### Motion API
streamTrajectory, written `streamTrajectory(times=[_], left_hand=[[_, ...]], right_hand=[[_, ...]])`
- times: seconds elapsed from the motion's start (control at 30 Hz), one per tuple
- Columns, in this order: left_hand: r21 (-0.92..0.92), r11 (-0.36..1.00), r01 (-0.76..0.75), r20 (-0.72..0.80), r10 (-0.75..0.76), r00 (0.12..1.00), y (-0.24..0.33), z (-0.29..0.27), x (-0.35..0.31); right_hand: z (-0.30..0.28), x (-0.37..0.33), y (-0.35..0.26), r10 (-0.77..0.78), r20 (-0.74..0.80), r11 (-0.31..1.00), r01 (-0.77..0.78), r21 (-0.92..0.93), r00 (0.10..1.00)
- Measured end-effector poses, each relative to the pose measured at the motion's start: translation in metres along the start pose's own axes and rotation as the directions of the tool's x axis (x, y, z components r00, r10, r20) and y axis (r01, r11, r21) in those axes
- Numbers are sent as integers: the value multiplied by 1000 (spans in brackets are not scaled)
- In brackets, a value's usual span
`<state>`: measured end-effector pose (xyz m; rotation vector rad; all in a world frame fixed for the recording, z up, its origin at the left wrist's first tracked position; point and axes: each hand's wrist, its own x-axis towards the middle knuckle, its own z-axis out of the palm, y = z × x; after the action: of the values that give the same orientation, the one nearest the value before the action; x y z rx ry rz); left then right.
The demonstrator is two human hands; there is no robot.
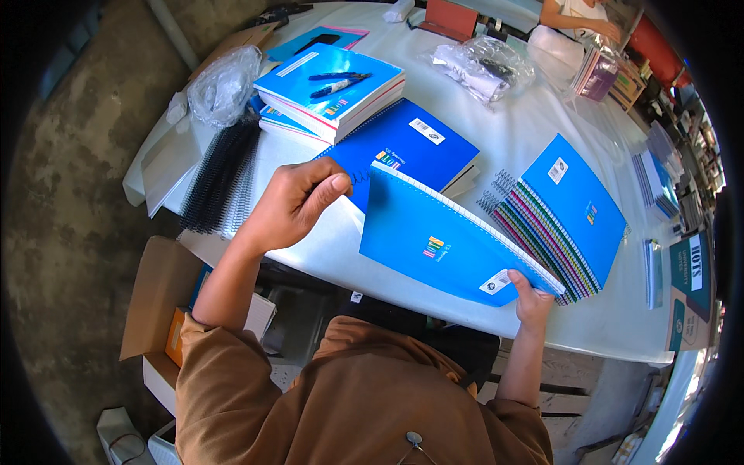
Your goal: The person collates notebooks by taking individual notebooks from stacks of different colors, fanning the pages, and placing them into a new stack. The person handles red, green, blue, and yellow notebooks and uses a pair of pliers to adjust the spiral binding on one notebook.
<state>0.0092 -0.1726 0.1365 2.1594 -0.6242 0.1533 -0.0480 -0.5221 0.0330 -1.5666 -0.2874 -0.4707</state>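
My right hand (533, 301) grips the near corner of a blue notebook (442, 240) with a white spiral along its top edge, held tilted above the white table (527, 124). At that notebook's left corner, my left hand (298, 203) pinches the end of the spiral binding. Just behind lies another blue notebook (415, 143), flat on the table. To the right a fanned stack of spiral-bound blue notebooks (562, 217) lies with its coloured coils showing.
A stack of blue books (329, 93) with two pens on top sits at the back left, beside black and white binding coils (221, 174) and a crumpled plastic bag (225, 84). Another person (577, 15) sits at the far end. Open cardboard boxes (159, 302) stand on the floor at left.
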Motion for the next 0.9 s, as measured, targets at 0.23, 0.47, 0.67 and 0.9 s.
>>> streamTrajectory(times=[0.23, 0.47, 0.67, 0.9], left_hand=[[79, 992, 102, 35, -105, 994, -3, -1, 7], [-426, 825, 370, 210, -308, 928, -10, -11, 18], [18, 982, -189, 141, 184, 973, 11, -15, 31], [391, 910, -134, 376, -25, 926, 35, -13, 47]], right_hand=[[-1, 1, -9, -56, 91, 995, 62, -74, 994], [-3, 7, -9, -124, 245, 992, 119, 36, 962], [-2, -1, -10, -26, 88, 996, 33, -86, 996], [2, -7, -11, -12, 92, 999, 16, -42, 996]])
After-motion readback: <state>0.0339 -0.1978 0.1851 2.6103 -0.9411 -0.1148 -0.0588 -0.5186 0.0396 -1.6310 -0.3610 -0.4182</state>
